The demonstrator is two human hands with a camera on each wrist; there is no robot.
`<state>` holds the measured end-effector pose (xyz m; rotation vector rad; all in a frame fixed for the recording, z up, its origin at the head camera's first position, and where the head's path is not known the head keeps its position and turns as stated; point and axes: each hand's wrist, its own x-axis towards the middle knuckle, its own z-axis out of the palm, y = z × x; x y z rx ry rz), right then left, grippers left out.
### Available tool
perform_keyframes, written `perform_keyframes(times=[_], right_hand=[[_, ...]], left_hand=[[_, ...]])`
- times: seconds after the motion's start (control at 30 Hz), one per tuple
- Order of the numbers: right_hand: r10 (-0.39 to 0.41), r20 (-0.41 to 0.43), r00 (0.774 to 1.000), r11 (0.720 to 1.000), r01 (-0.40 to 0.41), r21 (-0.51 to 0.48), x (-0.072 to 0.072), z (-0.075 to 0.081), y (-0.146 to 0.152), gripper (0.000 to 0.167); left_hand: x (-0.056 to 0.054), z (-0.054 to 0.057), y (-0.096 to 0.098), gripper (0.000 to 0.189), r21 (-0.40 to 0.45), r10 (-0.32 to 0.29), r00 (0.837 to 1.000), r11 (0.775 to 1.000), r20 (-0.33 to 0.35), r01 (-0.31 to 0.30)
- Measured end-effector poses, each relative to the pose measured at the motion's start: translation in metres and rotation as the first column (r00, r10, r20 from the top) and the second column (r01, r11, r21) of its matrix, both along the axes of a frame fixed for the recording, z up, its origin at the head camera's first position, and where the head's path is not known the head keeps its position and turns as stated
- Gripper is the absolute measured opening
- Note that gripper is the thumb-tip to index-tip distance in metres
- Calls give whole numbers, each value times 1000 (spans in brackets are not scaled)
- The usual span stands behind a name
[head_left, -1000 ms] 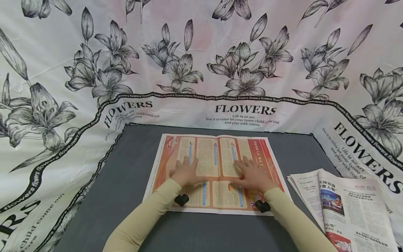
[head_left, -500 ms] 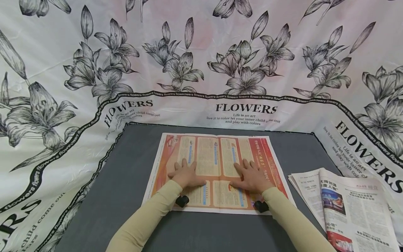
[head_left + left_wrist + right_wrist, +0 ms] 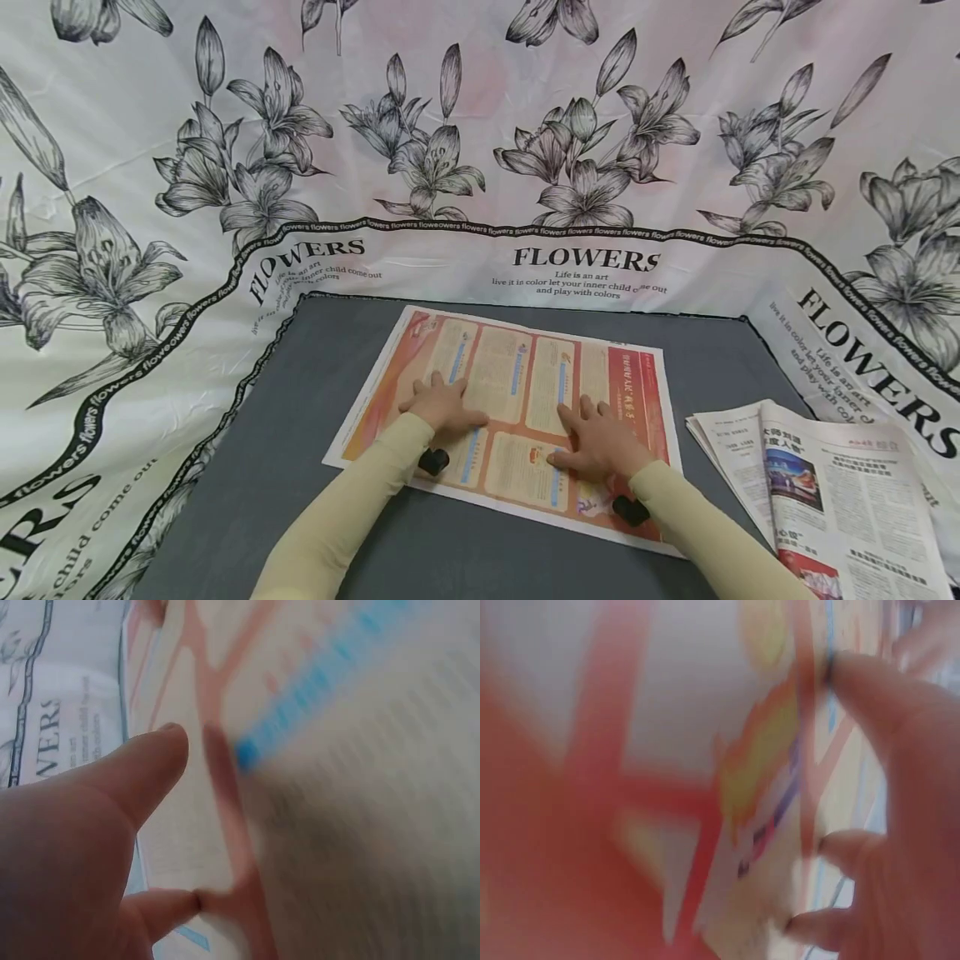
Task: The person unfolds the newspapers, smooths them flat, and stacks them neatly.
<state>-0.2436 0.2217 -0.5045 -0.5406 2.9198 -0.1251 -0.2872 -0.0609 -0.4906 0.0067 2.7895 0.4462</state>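
An open newspaper sheet point(image 3: 504, 371) with red borders and cream text panels lies flat and turned at an angle on the dark grey table. My left hand point(image 3: 441, 407) rests on its left half, fingers spread and straight. On the right half, my right hand point(image 3: 603, 442) rests with its fingers spread too. Both thumbs point inward, toward each other. Close up in the left wrist view, the thumb and a fingertip touch the printed page point(image 3: 360, 825). The right wrist view is blurred; several fingertips meet the paper point(image 3: 765, 787) there.
A folded stack of newspapers point(image 3: 847, 492) lies at the table's right side. Behind and along the sides hangs a white cloth point(image 3: 450, 267) printed with flowers and lettering. The grey tabletop point(image 3: 465, 558) shows around the sheet.
The sheet has rotated clockwise under my hands, its near right corner coming toward me and its left edge swinging away. My right hand has shifted slightly nearer; both hands stay on the paper.
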Motion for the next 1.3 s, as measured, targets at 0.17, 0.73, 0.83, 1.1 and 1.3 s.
perform_keyframes(times=[0.17,0.73,0.83,1.1,1.3], right_hand=[[30,-16,999,999,-30,37,31,8,-14,90],[191,-40,981,974,-194,-120,57,33,-41,58],[183,-128,975,970,-200,-135,31,27,-27,69],[132,-76,988,984,-139,-107,-1,3,-1,77],[87,-80,993,988,-97,-122,3,-6,-7,78]], left_hand=[[-3,6,7,93,24,-14,1000,1000,13,14],[-5,-1,34,117,-21,-93,996,995,3,93],[-4,-2,39,113,-45,-181,983,982,25,182],[-4,0,49,102,-101,-365,931,925,21,365],[-17,-2,44,100,-104,-394,919,915,-30,389]])
